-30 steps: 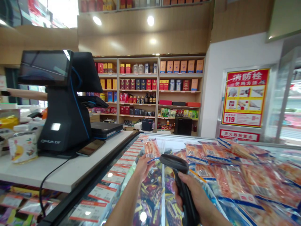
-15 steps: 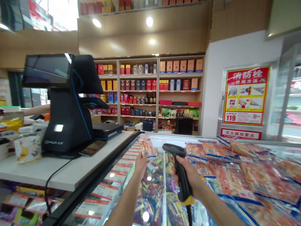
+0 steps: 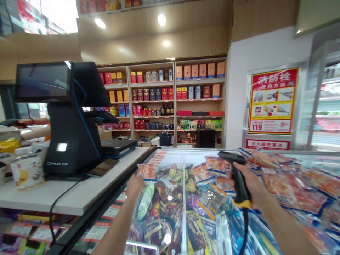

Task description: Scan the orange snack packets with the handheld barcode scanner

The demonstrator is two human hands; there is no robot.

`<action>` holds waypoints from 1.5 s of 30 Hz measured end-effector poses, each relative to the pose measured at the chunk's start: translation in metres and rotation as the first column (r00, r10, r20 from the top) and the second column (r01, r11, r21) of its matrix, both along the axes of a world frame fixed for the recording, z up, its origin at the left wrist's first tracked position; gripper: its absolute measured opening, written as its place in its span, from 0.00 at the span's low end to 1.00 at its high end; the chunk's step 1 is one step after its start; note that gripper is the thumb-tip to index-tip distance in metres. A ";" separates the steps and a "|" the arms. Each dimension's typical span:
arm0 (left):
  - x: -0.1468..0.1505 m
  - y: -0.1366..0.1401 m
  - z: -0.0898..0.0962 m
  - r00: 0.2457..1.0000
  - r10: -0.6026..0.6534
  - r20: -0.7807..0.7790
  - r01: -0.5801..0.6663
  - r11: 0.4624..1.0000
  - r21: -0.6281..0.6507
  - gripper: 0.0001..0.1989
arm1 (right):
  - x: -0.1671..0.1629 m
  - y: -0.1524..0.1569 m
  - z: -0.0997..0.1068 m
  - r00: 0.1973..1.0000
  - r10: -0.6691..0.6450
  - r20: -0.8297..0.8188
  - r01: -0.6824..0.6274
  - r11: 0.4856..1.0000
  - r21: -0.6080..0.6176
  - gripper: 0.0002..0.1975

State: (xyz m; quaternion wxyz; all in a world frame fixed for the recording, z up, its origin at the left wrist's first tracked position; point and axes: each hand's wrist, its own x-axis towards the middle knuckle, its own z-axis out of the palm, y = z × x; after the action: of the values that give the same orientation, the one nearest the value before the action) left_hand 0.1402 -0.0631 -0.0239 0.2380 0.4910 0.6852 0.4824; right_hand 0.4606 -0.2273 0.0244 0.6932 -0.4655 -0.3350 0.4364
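My left hand (image 3: pixel 135 186) pinches a small clear snack packet (image 3: pixel 147 172) with pinkish-orange contents by its left side, above the left part of the glass-topped freezer. In my right hand (image 3: pixel 252 185) is a black and yellow barcode scanner (image 3: pixel 241 182), its head up and its cord hanging down. Under the scanner and to its right lies a pile of similar snack packets (image 3: pixel 281 184) with blue edges. A clear packet with orange edges (image 3: pixel 212 200) rests left of the scanner, near the freezer's middle divider (image 3: pixel 183 198).
At left, a white counter (image 3: pixel 61 198) carries a black point-of-sale terminal (image 3: pixel 71 138), a phone (image 3: pixel 103 167) and a patterned white packet (image 3: pixel 27 171). Wrapped ice creams (image 3: pixel 164 216) fill the freezer. Another person's arm (image 3: pixel 34 129) shows behind the terminal. Shelves of boxes (image 3: pixel 152 94) stand behind.
My hands have moved apart: the left went left with the packet, the right went right with the scanner. The clear packet with orange edges has come into view between them. The view has shifted slightly.
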 end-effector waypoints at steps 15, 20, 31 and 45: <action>0.178 -0.095 -0.026 0.730 -0.684 0.012 0.683 0.730 0.038 0.23 | -0.004 0.003 -0.013 1.000 -0.010 0.002 0.010 0.999 -0.046 0.13; 0.174 -0.087 -0.025 0.679 -0.727 0.102 0.733 0.678 -0.057 0.11 | -0.014 0.000 -0.010 0.997 0.072 -0.037 -0.074 0.994 -0.079 0.13; 0.099 -0.027 -0.005 0.668 -0.481 0.568 0.565 0.825 0.035 0.16 | -0.052 0.000 -0.023 0.937 0.343 -0.063 -0.346 0.937 -0.044 0.14; 0.099 -0.015 -0.019 0.562 -0.351 0.749 0.438 0.894 0.090 0.15 | -0.075 -0.006 -0.024 0.898 0.439 -0.027 -0.440 0.892 -0.102 0.12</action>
State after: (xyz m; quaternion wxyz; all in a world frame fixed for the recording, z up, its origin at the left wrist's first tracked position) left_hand 0.2394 -0.0778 -0.0429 0.6257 0.3754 0.4224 0.5377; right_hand 0.3861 -0.2335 0.0005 0.5517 -0.4130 -0.4071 0.5995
